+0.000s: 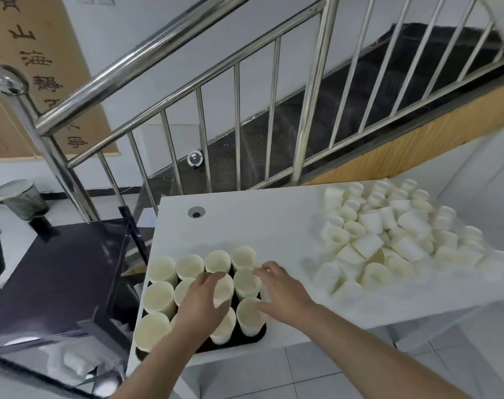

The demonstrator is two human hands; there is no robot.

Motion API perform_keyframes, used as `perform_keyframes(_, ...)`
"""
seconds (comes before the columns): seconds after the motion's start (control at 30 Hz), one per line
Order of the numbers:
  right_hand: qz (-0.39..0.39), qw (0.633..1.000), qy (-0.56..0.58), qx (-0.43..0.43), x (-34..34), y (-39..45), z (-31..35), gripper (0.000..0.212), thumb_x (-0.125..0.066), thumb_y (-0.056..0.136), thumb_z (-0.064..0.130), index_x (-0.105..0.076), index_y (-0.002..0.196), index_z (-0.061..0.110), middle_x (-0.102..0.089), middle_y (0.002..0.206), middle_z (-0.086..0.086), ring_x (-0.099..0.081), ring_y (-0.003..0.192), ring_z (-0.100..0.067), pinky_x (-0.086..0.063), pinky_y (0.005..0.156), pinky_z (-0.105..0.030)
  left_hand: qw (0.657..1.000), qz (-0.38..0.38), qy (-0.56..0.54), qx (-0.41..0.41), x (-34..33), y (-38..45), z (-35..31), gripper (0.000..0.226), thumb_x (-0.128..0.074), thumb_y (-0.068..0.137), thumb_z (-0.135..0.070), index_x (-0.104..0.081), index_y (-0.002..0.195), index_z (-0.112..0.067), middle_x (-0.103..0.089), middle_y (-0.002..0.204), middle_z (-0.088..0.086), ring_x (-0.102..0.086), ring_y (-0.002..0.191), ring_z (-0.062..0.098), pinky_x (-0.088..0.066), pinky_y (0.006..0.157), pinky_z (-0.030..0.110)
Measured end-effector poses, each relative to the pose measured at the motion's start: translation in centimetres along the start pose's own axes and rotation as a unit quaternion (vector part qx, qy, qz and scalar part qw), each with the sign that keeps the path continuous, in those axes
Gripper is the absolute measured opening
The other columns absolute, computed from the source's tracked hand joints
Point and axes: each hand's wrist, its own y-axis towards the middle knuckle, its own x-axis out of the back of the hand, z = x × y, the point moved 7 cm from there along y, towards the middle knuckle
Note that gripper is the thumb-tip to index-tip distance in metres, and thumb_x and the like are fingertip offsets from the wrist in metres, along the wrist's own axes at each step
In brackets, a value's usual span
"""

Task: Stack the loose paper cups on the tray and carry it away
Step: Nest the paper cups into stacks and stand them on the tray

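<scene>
Low in the frame, the left hand (200, 305) curls round one cup stack (223, 292) on the dark tray (258, 335), while the right hand (279, 289) rests relaxed against a neighbouring stack. Stacks should be seated straight so none tips in carrying. Farther right on the white counter (259, 220), the loose cups (389, 234) lie heaped, pale cream and mostly on their sides.

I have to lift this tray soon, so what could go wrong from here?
The tall cup stacks stand upright and packed on the dark tray, so they may topple when lifted. The tray sits at the white table's near-left edge and could slip off. The loose cup pile remains unstacked.
</scene>
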Motion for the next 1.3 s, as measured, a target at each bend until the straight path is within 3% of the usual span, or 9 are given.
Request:
perform_keyframes(0.13, -0.013, 0.999, -0.017, -0.031, 2.5, -2.5, -6.5, 0.068, -0.063, 0.088, 0.037, -0.031, 0.147, 0.023, -0.028, 0.143, 0.001, -0.035, 0.131, -0.018, -0.048, 0.09, -0.034, 0.999, 0.015, -0.008, -0.033, -3.7, 1.5, -6.0, 0.055, -0.066, 0.081, -0.028, -0.047, 0.133, -0.027, -0.046, 0.129, -0.009, -0.05, 0.111, 0.015, -0.041, 0.079, 0.024)
perform_keyframes(0.3, 0.003, 0.998, -0.043, -0.049, 4.5, -4.7, -13.0, 0.068, -0.064, 0.089, 0.036, -0.031, 0.147, 0.022, -0.028, 0.144, -0.001, -0.035, 0.131, -0.02, -0.046, 0.093, -0.035, 0.998, 0.035, -0.019, -0.048, -8.3, 2.7, -12.3, 0.057, -0.065, 0.082, -0.026, -0.045, 0.135, -0.025, -0.043, 0.133, -0.007, -0.044, 0.123, 0.014, -0.038, 0.095, 0.023)
perform_keyframes(0.47, 0.025, 0.996, -0.064, -0.049, 4.9, -4.9, -17.2, 0.065, -0.065, 0.088, 0.033, -0.034, 0.144, 0.023, -0.03, 0.144, -0.002, -0.034, 0.131, -0.022, -0.046, 0.093, -0.035, 0.999, 0.036, -0.015, -0.035, -11.2, 3.0, -15.8, 0.057, -0.064, 0.083, -0.027, -0.043, 0.136, -0.025, -0.041, 0.134, -0.007, -0.042, 0.124, 0.012, -0.038, 0.095, 0.023)
perform_keyframes(0.6, 0.048, 0.995, -0.068, -0.051, 4.2, -3.7, -19.2, 0.061, -0.065, 0.087, 0.031, -0.037, 0.141, 0.024, -0.032, 0.143, -0.002, -0.036, 0.128, -0.022, -0.047, 0.09, -0.036, 0.998, 0.05, 0.006, -0.026, -12.8, 3.8, -16.1, 0.058, -0.064, 0.084, -0.028, -0.042, 0.137, -0.026, -0.04, 0.135, -0.006, -0.041, 0.125, 0.011, -0.034, 0.092, 0.018)
perform_keyframes(0.9, 0.119, 0.988, -0.076, -0.057, 1.3, 0.6, -21.5, 0.061, -0.062, 0.091, 0.023, -0.034, 0.145, 0.022, -0.03, 0.145, -0.003, -0.034, 0.13, -0.025, -0.046, 0.093, -0.037, 0.997, 0.081, -0.019, -0.002, -15.9, 8.0, -14.1, 0.059, -0.065, 0.084, -0.03, -0.041, 0.137, -0.027, -0.04, 0.135, -0.008, -0.046, 0.12, 0.01, -0.046, 0.093, 0.028)
perform_keyframes(1.13, 0.152, 0.984, -0.077, -0.052, -1.2, 2.8, -22.4, 0.052, -0.056, 0.09, 0.014, -0.041, 0.14, 0.021, -0.039, 0.135, -0.004, -0.04, 0.122, -0.024, -0.048, 0.089, -0.034, 0.994, 0.105, -0.029, 0.009, -17.7, 9.6, -12.7, 0.059, -0.063, 0.085, -0.031, -0.039, 0.138, -0.028, -0.041, 0.133, -0.009, -0.044, 0.119, 0.008, -0.044, 0.095, 0.026)
perform_keyframes(1.23, 0.141, 0.987, -0.065, -0.032, -1.3, 3.3, -22.2, 0.051, -0.054, 0.091, 0.016, -0.041, 0.141, 0.021, -0.04, 0.135, -0.004, -0.041, 0.123, -0.025, -0.047, 0.09, -0.033, 0.993, 0.104, -0.042, 0.021, -18.2, 10.0, -12.0, 0.06, -0.065, 0.083, -0.031, -0.04, 0.138, -0.027, -0.043, 0.132, -0.007, -0.044, 0.12, 0.01, -0.042, 0.097, 0.026)
perform_keyframes(1.3, 0.114, 0.993, -0.011, -0.034, -0.4, 3.5, -22.6, 0.053, -0.056, 0.092, 0.023, -0.04, 0.143, 0.022, -0.041, 0.138, -0.003, -0.041, 0.126, -0.024, -0.043, 0.098, -0.032, 0.993, 0.1, -0.058, 0.034, -18.5, 10.2, -11.8, 0.062, -0.067, 0.082, -0.033, -0.041, 0.137, -0.026, -0.044, 0.131, -0.007, -0.045, 0.119, 0.01, -0.041, 0.096, 0.023)
